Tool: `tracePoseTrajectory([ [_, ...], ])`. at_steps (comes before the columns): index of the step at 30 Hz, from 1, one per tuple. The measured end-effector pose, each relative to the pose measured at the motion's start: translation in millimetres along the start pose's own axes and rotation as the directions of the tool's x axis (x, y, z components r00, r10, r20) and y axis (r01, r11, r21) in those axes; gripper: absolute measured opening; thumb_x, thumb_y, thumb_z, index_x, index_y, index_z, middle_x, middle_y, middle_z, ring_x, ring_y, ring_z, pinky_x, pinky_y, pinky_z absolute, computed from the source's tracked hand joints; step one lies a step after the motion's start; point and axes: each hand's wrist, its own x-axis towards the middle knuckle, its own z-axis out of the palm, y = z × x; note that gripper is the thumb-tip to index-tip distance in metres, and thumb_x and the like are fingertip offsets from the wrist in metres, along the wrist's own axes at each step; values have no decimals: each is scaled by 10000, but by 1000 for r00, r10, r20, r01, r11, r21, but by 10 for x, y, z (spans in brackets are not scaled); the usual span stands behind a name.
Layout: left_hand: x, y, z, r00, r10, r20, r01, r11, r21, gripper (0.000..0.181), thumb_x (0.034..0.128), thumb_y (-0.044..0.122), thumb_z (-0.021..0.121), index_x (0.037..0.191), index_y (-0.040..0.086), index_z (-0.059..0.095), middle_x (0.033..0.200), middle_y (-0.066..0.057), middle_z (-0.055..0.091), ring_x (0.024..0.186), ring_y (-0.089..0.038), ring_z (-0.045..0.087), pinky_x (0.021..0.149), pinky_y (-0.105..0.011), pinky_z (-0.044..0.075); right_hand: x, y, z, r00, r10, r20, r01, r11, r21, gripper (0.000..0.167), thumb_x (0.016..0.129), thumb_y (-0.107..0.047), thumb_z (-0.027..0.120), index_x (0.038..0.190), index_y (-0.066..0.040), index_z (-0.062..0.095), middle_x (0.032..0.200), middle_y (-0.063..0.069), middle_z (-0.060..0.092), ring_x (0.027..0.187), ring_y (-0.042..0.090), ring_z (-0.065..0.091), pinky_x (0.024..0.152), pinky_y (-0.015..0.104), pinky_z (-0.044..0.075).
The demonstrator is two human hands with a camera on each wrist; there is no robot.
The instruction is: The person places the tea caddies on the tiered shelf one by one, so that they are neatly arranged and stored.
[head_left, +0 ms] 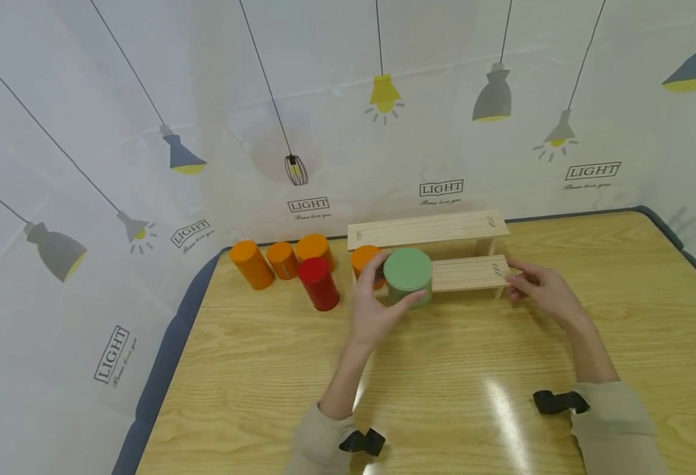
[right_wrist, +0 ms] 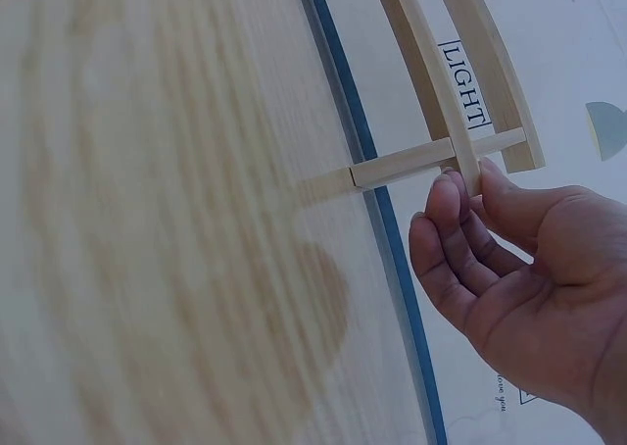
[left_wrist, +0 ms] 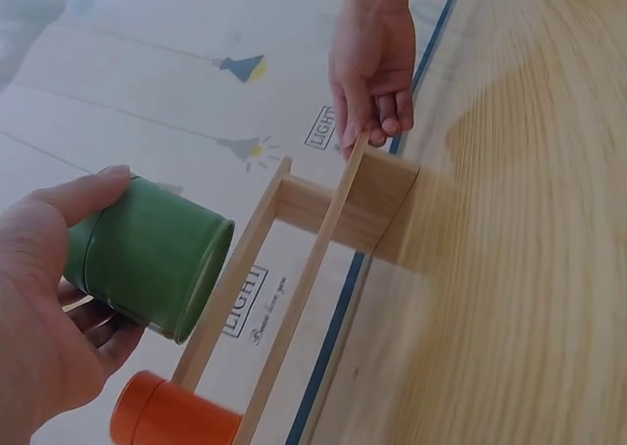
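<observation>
My left hand [head_left: 371, 310] grips a green canister [head_left: 408, 272] around its side; the left wrist view shows the canister [left_wrist: 147, 254] tilted, near the shelf boards. An orange canister [head_left: 367, 258] stands on the lower board of a two-step wooden shelf [head_left: 466, 273], beside the fingers. With thumb and fingers my right hand [head_left: 546, 293] pinches the right end of that lower board. In the right wrist view the thumb and fingertips of this hand [right_wrist: 529, 259] meet at the board's edge [right_wrist: 456, 102].
Left of the shelf stand a red canister [head_left: 319, 285] and three orange ones [head_left: 253, 265]. The upper board [head_left: 427, 229] rises behind the lower one, close to the table's back edge. A printed cloth [head_left: 336, 99] hangs behind the wooden table [head_left: 253, 382].
</observation>
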Motion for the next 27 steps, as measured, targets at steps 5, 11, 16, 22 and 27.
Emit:
tracePoseTrajectory([
  [5, 50, -36, 243, 998, -48, 27, 48, 999, -12, 765, 766, 190, 906, 1412, 89, 510, 1324, -57, 593, 1195, -191, 581, 1029, -371, 482, -12, -10, -1, 1000, -8, 2, 8, 1000, 2, 572, 1077, -239, 508, 1531, 63, 334, 1073, 285, 667, 851, 195, 702, 773, 219, 564],
  [11, 81, -134, 439, 993, -117, 12, 118, 992, -54, 750, 779, 167, 895, 1412, 73, 504, 1323, -71, 580, 1194, -230, 575, 1015, -444, 491, -19, -6, -6, 1000, -20, 3, 20, 1000, 3, 568, 1077, -232, 508, 1533, 58, 332, 1080, 289, 662, 848, 210, 702, 773, 234, 571],
  [16, 106, -232, 564, 988, -157, -15, 156, 986, -51, 752, 776, 159, 896, 1408, 57, 501, 1332, -81, 580, 1212, -219, 571, 1022, -425, 487, -15, 11, -8, 1000, -11, 3, 11, 1000, 1, 574, 1077, -249, 507, 1538, 46, 333, 1086, 287, 661, 860, 214, 698, 785, 217, 560],
  [22, 150, -259, 670, 977, -202, -67, 205, 978, 41, 766, 779, 217, 897, 1419, 82, 499, 1353, -94, 568, 1245, -234, 524, 1034, -400, 476, -24, 9, -9, 1000, -1, 1, 1, 1000, 8, 578, 1074, -260, 512, 1538, 40, 341, 1087, 281, 659, 859, 210, 695, 782, 219, 559],
  [27, 174, -266, 738, 971, -208, -114, 221, 968, 115, 782, 796, 237, 883, 1442, 90, 469, 1373, -122, 545, 1262, -283, 512, 1059, -476, 449, -28, 5, -6, 1000, -11, -5, 11, 1000, 20, 568, 1073, -249, 515, 1537, 35, 347, 1075, 282, 658, 855, 205, 692, 776, 236, 569],
])
